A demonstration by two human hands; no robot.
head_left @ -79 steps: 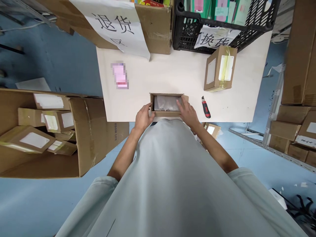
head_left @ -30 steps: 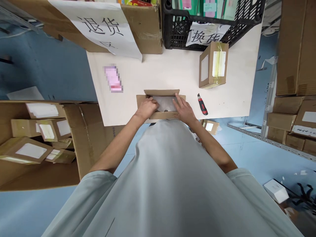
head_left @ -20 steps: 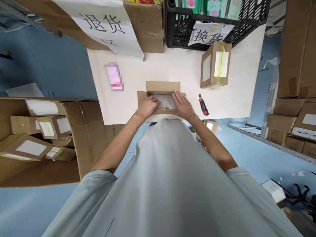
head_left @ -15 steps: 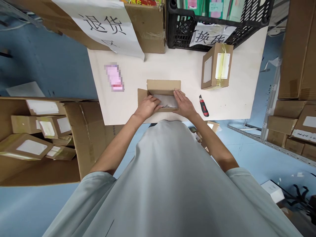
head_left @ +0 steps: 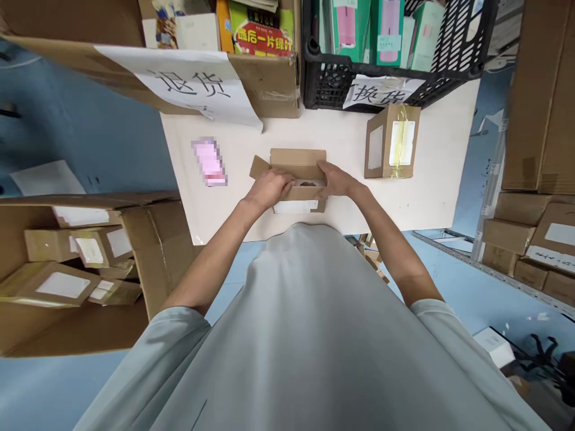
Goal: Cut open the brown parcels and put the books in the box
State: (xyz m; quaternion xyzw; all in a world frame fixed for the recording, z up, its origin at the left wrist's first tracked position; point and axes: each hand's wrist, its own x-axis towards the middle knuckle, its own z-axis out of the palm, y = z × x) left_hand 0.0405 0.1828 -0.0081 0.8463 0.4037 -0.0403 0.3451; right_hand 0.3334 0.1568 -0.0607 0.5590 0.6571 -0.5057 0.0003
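Note:
A small cardboard box [head_left: 299,157] stands with its flaps up on the white table, in front of my body. My left hand [head_left: 271,187] grips its left end, fingers curled over the opening. At the right end, my right hand [head_left: 336,178] holds the wall, thumb near the front and fingers at the back. A white label [head_left: 294,206] shows low on the box's near side. What lies inside is mostly hidden by the fingers and the front edge; a pale, partly dark patch shows.
A pink pixelated item [head_left: 209,161] lies at the table's left. A taped carton [head_left: 390,143] stands at the right. Behind are a large cardboard box [head_left: 269,99] and a black crate [head_left: 332,90] of green packages. An open carton [head_left: 166,239] of parcels is at lower left.
The view has tilted up. The box has tipped so its labelled near side shows, and its left flap sits higher. My right forearm has shifted, and the box cutter no longer shows.

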